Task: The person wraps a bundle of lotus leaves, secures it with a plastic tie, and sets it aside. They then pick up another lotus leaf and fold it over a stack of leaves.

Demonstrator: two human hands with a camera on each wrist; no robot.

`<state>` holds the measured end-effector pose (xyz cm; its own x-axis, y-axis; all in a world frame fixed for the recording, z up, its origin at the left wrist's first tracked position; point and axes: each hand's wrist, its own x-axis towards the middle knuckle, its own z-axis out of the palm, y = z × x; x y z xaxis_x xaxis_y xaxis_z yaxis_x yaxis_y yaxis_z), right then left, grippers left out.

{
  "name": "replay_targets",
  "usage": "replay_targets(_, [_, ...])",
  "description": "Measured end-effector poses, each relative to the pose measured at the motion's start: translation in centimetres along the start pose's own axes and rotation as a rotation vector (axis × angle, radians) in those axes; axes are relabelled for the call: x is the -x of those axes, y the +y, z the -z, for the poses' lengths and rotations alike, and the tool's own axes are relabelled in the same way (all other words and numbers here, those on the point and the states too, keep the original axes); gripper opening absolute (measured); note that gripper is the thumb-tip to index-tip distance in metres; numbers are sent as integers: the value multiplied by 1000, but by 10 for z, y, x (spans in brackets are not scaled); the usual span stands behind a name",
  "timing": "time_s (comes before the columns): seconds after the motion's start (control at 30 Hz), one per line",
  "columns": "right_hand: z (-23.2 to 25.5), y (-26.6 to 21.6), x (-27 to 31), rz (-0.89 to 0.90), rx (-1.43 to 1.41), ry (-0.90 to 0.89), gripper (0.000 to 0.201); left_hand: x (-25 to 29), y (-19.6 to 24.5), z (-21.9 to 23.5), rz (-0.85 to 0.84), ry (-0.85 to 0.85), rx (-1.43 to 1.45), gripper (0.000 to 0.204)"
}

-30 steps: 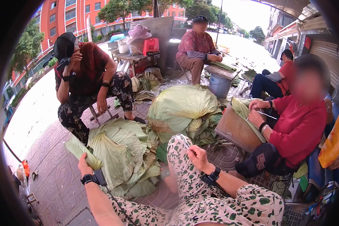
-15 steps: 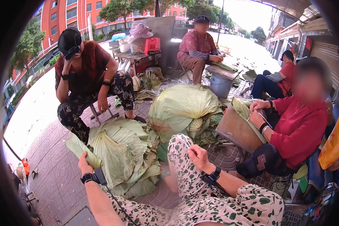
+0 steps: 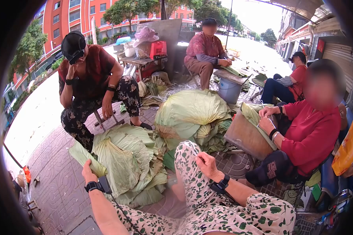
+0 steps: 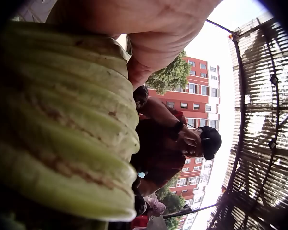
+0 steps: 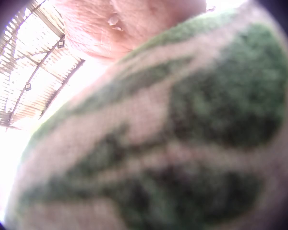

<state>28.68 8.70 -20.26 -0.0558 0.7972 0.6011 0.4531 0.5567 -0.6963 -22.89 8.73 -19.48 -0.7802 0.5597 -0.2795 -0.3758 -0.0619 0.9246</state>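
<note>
My left hand (image 3: 88,172) grips a folded bundle of pale green lotus leaves (image 3: 86,158) by its near end. The bundle lies against the left side of a heap of large dried lotus leaves (image 3: 119,156). Up close in the left wrist view, the bundle's folded leaf edges (image 4: 86,129) are ribbed and browned in places, with my palm above them. My right hand (image 3: 208,164) rests on my raised knee (image 3: 186,156), fingers loosely curled and holding nothing visible. Leaf-print trouser cloth fills most of the right wrist view.
A second leaf heap (image 3: 194,113) lies ahead. On the right, a person in red works at a board (image 3: 247,135) with a leaf on it. Another person sits on a low stool (image 3: 106,119) at the left. Farther back stand a grey bucket (image 3: 228,90) and a loaded table (image 3: 135,59).
My hands and the leaf bundle stay put. The seated person at the left has lifted and turned their capped head. The person in the back has turned their head slightly.
</note>
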Motion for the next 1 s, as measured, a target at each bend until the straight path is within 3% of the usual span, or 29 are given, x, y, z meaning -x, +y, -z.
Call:
replay_targets(0.33, [0, -1, 0, 1, -7, 2, 13, 10, 3, -1, -58, -35, 1, 39])
replay_targets(1.0, [1, 0, 2, -7, -10, 18, 11, 11, 5, -4, -20, -42, 24, 40])
